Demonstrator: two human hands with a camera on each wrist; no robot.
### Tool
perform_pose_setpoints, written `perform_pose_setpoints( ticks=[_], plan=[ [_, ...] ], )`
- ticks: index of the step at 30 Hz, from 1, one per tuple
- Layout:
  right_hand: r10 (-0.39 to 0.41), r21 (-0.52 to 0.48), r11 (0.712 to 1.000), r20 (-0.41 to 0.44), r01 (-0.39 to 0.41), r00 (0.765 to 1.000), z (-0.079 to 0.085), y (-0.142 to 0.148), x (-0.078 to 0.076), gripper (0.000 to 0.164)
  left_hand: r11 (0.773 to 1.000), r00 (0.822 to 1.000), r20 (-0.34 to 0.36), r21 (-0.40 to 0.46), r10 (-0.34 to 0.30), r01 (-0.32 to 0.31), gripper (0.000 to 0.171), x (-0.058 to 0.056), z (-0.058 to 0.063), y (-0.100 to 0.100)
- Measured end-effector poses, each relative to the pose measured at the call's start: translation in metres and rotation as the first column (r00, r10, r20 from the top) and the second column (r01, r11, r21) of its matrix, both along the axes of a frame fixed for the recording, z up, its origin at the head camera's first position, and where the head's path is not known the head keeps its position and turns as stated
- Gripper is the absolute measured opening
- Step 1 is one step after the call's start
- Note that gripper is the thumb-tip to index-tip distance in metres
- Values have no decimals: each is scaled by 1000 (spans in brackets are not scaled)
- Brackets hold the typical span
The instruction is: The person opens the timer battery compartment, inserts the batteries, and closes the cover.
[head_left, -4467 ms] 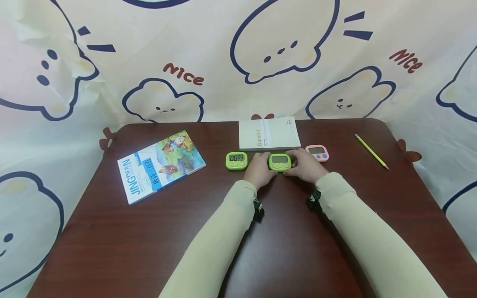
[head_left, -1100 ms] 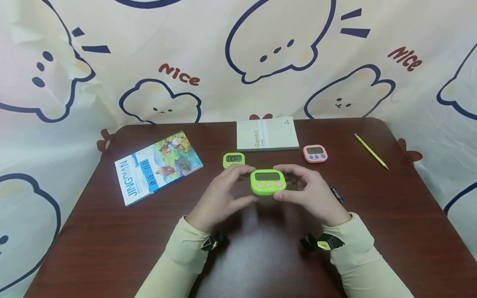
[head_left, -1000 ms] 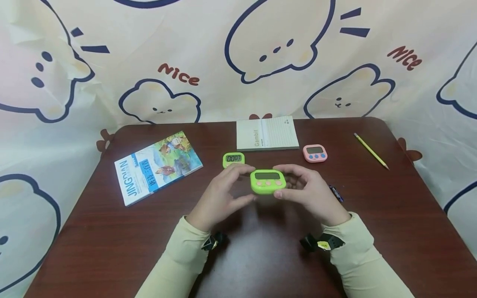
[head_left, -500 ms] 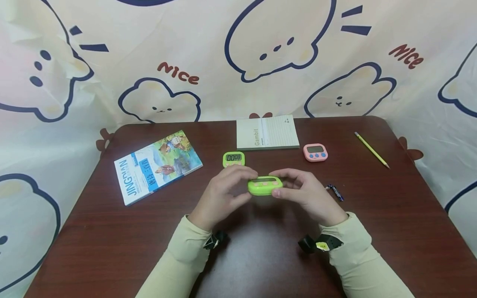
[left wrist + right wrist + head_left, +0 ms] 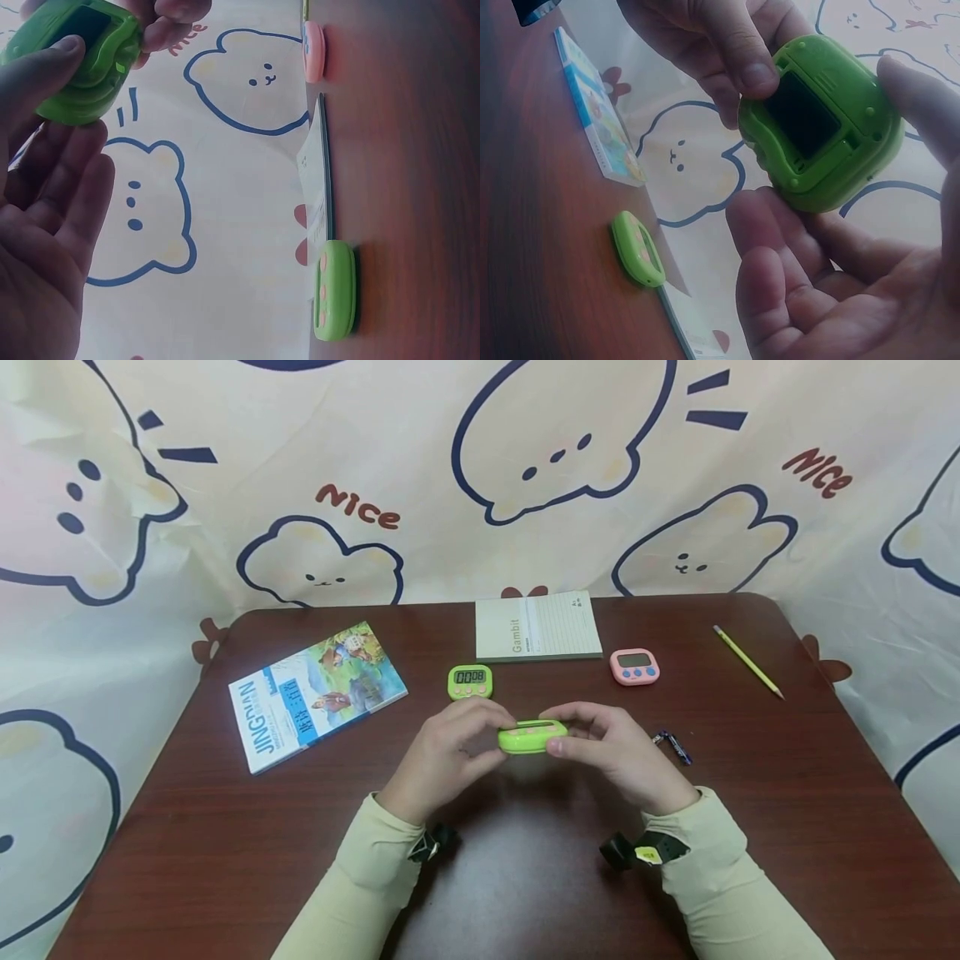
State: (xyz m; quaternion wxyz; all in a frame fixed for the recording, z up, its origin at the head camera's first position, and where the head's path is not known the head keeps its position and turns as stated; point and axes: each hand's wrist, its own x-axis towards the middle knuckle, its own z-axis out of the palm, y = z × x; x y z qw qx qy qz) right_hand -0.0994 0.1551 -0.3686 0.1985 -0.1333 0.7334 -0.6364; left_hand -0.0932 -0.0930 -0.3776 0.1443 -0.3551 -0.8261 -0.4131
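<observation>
Both hands hold a lime-green digital timer (image 5: 528,740) above the table, tilted so its front looks thin in the head view. The left hand (image 5: 442,760) grips its left end, thumb on the back beside a dark rectangular panel (image 5: 804,116) in the right wrist view. The right hand (image 5: 626,758) pinches the other end between thumb and fingers. On the table just behind the left hand stands a second green timer (image 5: 470,681), its display lit with digits. A pink timer (image 5: 634,667) with blue buttons lies beyond the right hand. The held timer's display is mostly foreshortened.
A small dark blue cylindrical thing (image 5: 677,748) lies right of the right hand. At the back sits a notebook (image 5: 558,627), with a colourful book (image 5: 318,697) to the left and a yellow-green pencil (image 5: 747,662) to the right. A printed cloth (image 5: 427,435) encloses the table (image 5: 187,860).
Since 4.5 s ago, the hands have brought the green timer from before the notebook toward the person. Over the last second it has tipped, its face becoming foreshortened. The other green timer's digits have changed.
</observation>
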Motion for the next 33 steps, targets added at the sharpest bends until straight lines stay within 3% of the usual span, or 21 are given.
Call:
perform_pose_setpoints(
  ticks=[6,11,19,26,33],
  plan=[
    [11,49,999,-19,-10,1000,-1,1,-1,44,1000,1000,4,-9,1,-1,28,-1,0,-1],
    [-2,99,995,-150,17,989,-3,0,0,44,1000,1000,21,-13,18,-18,28,-1,0,-2],
    [-16,99,993,-381,58,924,-4,-2,2,58,1000,1000,25,-13,13,-13,27,-2,1,-4],
    [-31,34,998,-518,57,855,-10,-6,1,51,1000,1000,15,-3,10,-10,27,-2,1,-5],
    [-47,17,998,-537,66,842,-10,-9,3,45,1000,1000,21,10,8,-8,27,-3,2,-5]
  ],
)
